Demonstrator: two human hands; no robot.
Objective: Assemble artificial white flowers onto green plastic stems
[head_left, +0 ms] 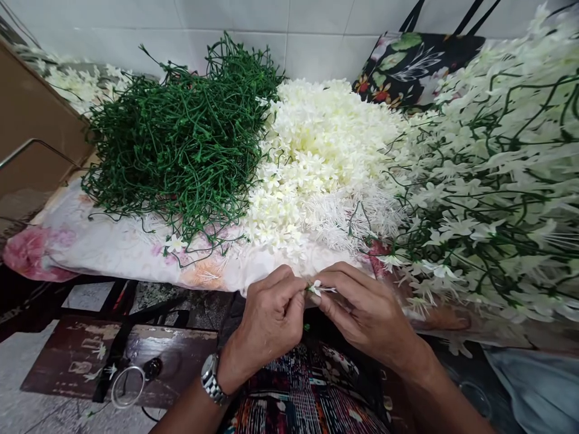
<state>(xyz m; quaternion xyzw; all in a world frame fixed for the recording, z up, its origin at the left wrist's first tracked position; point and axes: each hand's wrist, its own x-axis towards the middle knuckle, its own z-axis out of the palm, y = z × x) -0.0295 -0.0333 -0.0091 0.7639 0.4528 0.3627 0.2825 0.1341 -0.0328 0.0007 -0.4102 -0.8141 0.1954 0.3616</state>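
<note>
Left hand (pixel 271 316) and right hand (pixel 366 313) both pinch one small white flower (pixel 316 288). Risk: petals may tear if pulled too hard

No text, label, brand, number or sign is being shown legibly. Pale marks are being seen on the dark board (pixel 90 355) at lower left, but they are too worn and blurred to be read. The wristwatch (pixel 211 377) is being seen only edge-on, so nothing is being read from it.
</note>
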